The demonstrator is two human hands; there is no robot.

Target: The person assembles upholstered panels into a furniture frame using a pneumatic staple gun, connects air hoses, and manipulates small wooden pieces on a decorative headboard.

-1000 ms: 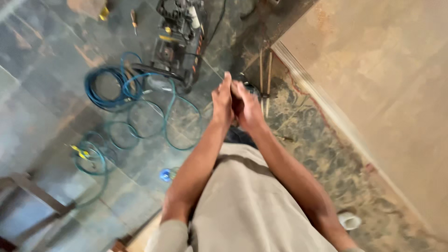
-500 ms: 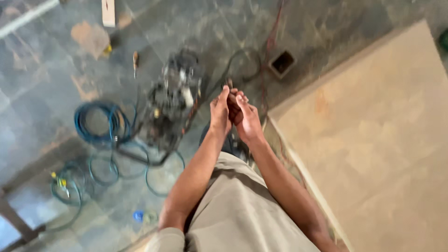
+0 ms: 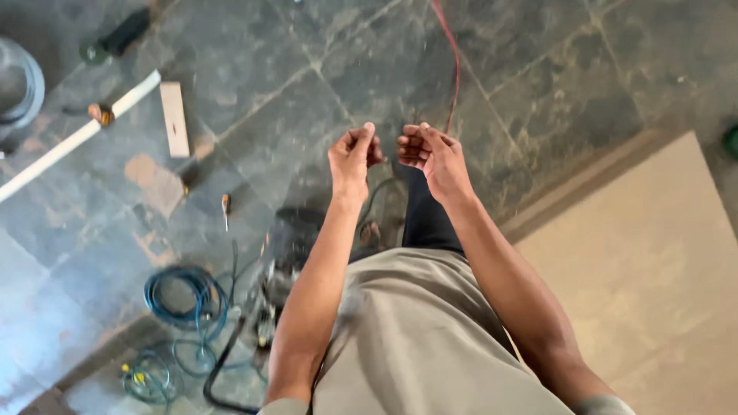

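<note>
Red wire [image 3: 453, 61] runs down across the floor [image 3: 538, 84] from the top edge and ends right at the right hand [image 3: 434, 154], whose fingers are curled in around its lower end, so that grip looks closed on the wire. Left hand [image 3: 352, 154] sits just beside the wire's end, fingers pinched shut, but I can't tell if it's actually got any wire in it. Well left of the wire: a small wood block [image 3: 174, 117], a white strip [image 3: 77, 137], a screwdriver [image 3: 226, 209]. Blue hose [image 3: 184, 296] is coiled way down-left. Tan board [image 3: 653, 284] lies below-right.
</note>
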